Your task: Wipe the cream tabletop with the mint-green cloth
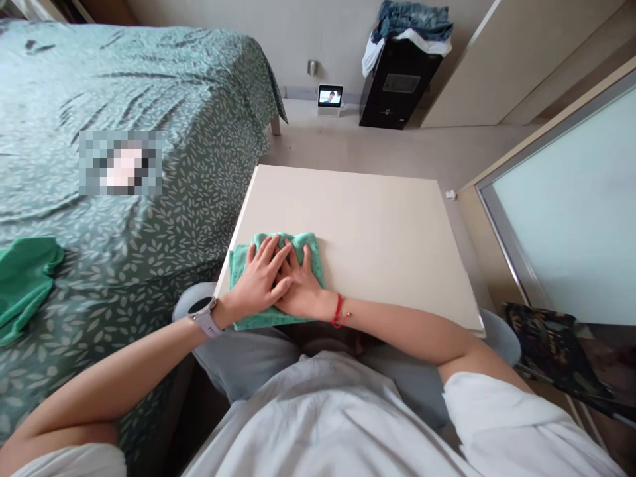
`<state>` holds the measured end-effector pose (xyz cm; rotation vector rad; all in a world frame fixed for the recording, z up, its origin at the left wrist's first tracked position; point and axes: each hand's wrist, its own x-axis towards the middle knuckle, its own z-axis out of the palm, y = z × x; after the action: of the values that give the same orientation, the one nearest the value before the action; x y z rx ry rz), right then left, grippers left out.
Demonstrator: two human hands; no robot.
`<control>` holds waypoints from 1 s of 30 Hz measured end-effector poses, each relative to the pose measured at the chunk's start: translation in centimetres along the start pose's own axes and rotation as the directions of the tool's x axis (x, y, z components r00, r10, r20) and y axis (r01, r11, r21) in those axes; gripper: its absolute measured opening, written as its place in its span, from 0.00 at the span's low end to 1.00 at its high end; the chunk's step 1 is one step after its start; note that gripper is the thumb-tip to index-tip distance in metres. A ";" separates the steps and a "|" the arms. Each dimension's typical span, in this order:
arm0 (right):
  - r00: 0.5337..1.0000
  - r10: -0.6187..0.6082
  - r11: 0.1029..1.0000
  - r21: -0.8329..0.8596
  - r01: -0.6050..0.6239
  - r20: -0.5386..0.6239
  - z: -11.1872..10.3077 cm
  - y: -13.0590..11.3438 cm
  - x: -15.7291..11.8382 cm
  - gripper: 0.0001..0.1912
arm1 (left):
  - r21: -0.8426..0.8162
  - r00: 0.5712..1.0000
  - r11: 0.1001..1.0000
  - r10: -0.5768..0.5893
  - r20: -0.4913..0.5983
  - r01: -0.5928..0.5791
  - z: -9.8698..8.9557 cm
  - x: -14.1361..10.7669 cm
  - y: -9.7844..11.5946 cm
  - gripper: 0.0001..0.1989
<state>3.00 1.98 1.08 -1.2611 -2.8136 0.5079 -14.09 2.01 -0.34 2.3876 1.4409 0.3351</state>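
A folded green towel (311, 248) lies at the near left corner of a pale tabletop (377, 232). My left hand (261, 275) rests flat on it, fingers spread. Beside it, my right hand (301, 285) also presses flat on the cloth, and the fingers of my left hand partly overlap it. Neither hand grips anything. On my left wrist sits a watch (203, 310) with a pale strap, and a red string bracelet (338, 310) circles my right wrist. The middle of the towel is hidden under both hands.
To the left stands a bed with a green leaf-patterned sheet (209, 126), holding a green cloth (27, 285) and a blurred-out patch. On the far floor are a small lit screen (330, 97) and a black cabinet (397, 86) topped with clothes. A frosted glass panel (571, 192) borders the right.
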 end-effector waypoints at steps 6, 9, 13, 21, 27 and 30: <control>0.995 0.100 0.995 0.015 -0.100 -0.029 -3.1 4.7 8.7 0.40 | 0.009 0.999 1.000 -0.004 -0.041 0.004 -2.6 10.0 -5.2 0.42; 0.979 0.168 0.986 0.044 -0.164 -0.112 -4.2 6.8 13.0 0.39 | 0.024 0.995 0.997 0.069 -0.068 -0.068 -3.8 14.9 -8.4 0.39; 0.966 0.210 0.977 0.061 -0.202 -0.153 -5.6 8.9 17.5 0.36 | 0.030 0.989 0.995 0.096 -0.111 -0.093 -5.0 19.8 -12.3 0.38; 0.957 0.224 0.974 0.061 -0.216 -0.182 -7.1 10.8 22.1 0.36 | -0.048 0.980 0.996 0.065 -0.189 -0.075 -5.6 24.1 -17.0 0.41; 0.968 0.187 0.982 0.019 -0.187 -0.170 -6.7 10.1 21.6 0.35 | -0.060 0.977 0.997 0.041 -0.208 -0.054 -5.4 22.7 -16.7 0.42; 0.974 0.154 0.988 0.017 -0.153 -0.166 -6.2 8.9 20.1 0.34 | -0.074 0.977 0.997 0.021 -0.211 -0.038 -5.0 20.4 -16.1 0.43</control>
<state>-3.22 23.96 1.99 -1.4546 -2.5919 0.3918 -19.56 27.91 -1.54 2.3711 1.4523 0.6568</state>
